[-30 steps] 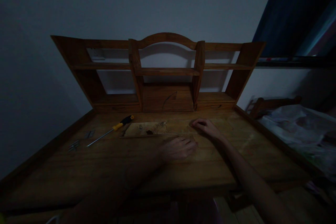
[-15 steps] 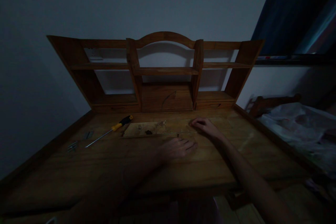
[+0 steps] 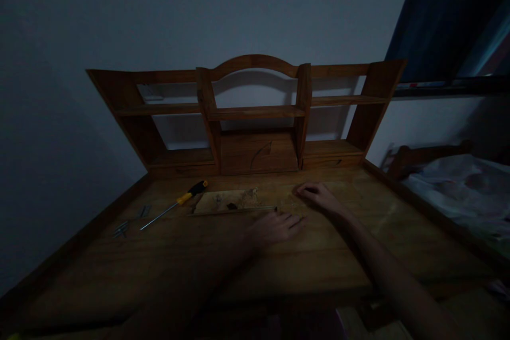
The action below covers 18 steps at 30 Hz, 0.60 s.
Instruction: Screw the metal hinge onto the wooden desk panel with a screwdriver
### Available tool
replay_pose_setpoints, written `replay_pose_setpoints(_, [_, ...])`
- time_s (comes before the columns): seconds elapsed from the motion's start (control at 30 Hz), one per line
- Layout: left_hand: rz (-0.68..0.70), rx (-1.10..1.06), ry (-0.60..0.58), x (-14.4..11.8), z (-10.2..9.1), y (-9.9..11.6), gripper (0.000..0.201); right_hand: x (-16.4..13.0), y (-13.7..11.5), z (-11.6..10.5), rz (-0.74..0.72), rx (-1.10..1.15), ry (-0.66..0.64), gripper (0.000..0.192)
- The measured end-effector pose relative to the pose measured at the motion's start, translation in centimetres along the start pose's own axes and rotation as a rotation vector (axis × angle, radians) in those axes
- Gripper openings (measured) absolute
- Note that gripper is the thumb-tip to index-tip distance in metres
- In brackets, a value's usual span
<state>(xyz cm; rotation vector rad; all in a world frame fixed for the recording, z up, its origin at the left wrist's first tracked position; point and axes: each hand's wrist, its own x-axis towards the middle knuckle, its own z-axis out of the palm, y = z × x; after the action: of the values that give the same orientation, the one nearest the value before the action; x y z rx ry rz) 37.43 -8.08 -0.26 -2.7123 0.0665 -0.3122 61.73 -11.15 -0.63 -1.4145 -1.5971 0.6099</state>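
No writing shows. Both hands, left hand [image 3: 274, 227] and right hand [image 3: 316, 195], rest flat and empty on the flat, worn wooden panel [image 3: 247, 201], which lies lengthwise left to right on the worktop [image 3: 338, 255].

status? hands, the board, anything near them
Left hand flat on desk, fingers at board's near edge. Right hand on wooden board, right end. Screwdriver lies left, clear of both.

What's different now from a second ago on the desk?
Little. The view shifted slightly, so everything sits a bit lower and to the right. The left hand and right hand still rest at the flat wooden panel. The screwdriver and small metal parts lie untouched on the desk.
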Motion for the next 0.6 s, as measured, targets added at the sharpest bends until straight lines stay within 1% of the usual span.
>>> replay_pose_setpoints(0.1, [-0.027,-0.033,-0.012,0.01,-0.01,-0.13,0.054,-0.03,0.06,-0.02,0.012,0.007,-0.006,0.037])
replay_pose_setpoints(0.2, [-0.027,-0.046,-0.01,-0.02,0.08,-0.16,0.054,-0.05,0.04,-0.05,0.019,0.003,-0.002,0.037])
replay_pose_setpoints(0.37, [-0.048,-0.061,-0.022,0.01,0.17,-0.02,0.049,-0.07,-0.09,-0.02,-0.005,-0.012,-0.002,0.035])
replay_pose_setpoints(0.47, [-0.075,-0.068,-0.026,0.06,0.2,-0.04,0.047,-0.13,-0.17,0.06,0.018,-0.001,0.015,0.036])
replay_pose_setpoints(0.6, [-0.063,-0.076,-0.03,0.19,0.22,-0.26,0.046,-0.15,-0.3,0.1,0.019,-0.002,0.004,0.034])
